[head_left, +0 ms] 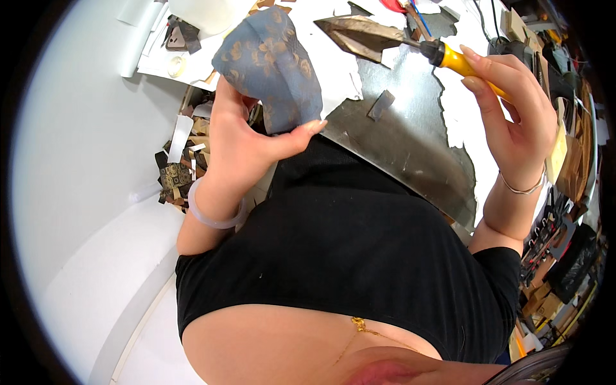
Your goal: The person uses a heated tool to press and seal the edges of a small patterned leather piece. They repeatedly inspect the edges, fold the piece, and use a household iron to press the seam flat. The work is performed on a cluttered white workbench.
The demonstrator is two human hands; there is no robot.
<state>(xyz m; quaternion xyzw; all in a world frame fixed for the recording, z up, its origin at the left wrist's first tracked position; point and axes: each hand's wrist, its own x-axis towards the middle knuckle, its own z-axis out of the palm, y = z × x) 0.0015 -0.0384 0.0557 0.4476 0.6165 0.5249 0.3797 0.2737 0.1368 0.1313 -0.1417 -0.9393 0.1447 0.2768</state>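
A curved, stiff-looking piece of blue-grey material with tan flowers (pixel 269 67) is held up in my left hand (pixel 240 141). My thumb presses along its lower edge, while the other fingers are mostly hidden behind it. At the right, my right hand (pixel 523 106) grips the yellow handle of a pointed trowel (pixel 359 37). Its stained metal blade points left, toward the flowered piece but apart from it. Below the blade, a small dark strip (pixel 382 104) lies on a shiny metal plate (pixel 423 160).
White torn paper (pixel 465 106) covers parts of the worktop around the plate. Patterned scraps (pixel 176 179) fill a heap beneath its left side. A small dark object with round openings (pixel 176 37) sits at the far left, near the white wall (pixel 83 160). Clutter crowds the right edge.
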